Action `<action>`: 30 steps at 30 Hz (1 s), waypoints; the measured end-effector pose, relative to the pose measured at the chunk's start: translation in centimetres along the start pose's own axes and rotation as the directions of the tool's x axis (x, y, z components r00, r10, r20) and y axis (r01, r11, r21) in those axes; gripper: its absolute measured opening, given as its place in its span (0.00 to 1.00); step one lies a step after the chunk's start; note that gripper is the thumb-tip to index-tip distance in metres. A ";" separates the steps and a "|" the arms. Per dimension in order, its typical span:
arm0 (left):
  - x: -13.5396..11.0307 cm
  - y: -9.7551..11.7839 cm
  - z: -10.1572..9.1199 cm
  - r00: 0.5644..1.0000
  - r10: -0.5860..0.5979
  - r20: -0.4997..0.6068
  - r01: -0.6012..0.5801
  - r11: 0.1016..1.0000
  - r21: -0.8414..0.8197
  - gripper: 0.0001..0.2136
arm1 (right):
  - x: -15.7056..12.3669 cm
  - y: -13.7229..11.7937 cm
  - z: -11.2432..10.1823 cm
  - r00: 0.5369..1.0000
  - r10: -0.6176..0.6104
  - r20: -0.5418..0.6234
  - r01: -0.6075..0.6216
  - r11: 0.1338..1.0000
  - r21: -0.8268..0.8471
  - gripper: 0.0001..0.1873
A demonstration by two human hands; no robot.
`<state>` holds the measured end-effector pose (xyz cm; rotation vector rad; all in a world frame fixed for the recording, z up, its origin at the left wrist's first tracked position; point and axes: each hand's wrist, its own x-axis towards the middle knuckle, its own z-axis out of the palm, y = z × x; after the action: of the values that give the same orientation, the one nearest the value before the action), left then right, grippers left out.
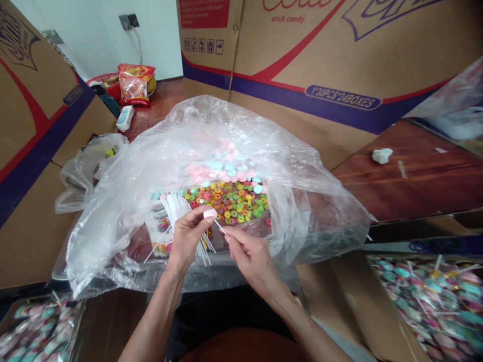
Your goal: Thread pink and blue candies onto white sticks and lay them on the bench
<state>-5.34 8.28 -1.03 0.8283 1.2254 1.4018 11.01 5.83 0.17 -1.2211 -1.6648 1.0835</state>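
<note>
My left hand [187,236] pinches a small pink candy piece [210,213] between thumb and fingers, with a bundle of white sticks [177,211] under its palm. My right hand [247,251] pinches one thin white stick [220,227], its tip meeting the pink candy. Both hands hover over a large clear plastic bag [287,201]. Inside it lie several small colourful ring candies [234,201] and, farther back, pink and blue heart-like candies [226,168].
Big cardboard cartons [339,55] printed "stick candy" stand behind and at the left. Boxes of finished wrapped lollipops sit at the lower right [433,301] and lower left [33,332]. A red snack bag [134,83] and a remote-like device [124,118] lie on the brown table beyond.
</note>
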 end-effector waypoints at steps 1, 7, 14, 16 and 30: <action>-0.1 -0.1 -0.1 1.000 0.006 0.009 -0.007 0.999 0.032 0.14 | 0.0 0.0 0.1 1.000 0.009 0.005 -0.009 1.000 0.011 0.16; -0.5 -0.8 0.1 0.983 0.177 -0.048 -0.160 0.955 0.250 0.08 | 0.2 -0.2 1.7 0.995 0.087 -0.058 -0.081 0.991 0.104 0.16; -1.8 -0.8 0.9 0.964 0.250 0.090 -0.265 0.879 0.396 0.10 | 1.8 0.1 2.6 0.979 0.178 -0.102 -0.156 0.969 0.194 0.14; -2.0 -0.7 1.4 0.956 0.242 0.168 -0.291 0.865 0.408 0.11 | 1.8 0.5 1.9 0.975 0.182 -0.125 -0.158 0.970 0.184 0.14; 1.3 -2.6 3.2 0.884 0.378 0.276 -0.455 0.555 0.697 0.08 | -0.8 3.2 -3.3 0.950 0.245 -0.195 -0.235 0.969 0.070 0.16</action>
<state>-1.88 10.10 -2.90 1.8597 1.6259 1.1541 15.17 6.22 -1.91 -1.4805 -1.3551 1.0947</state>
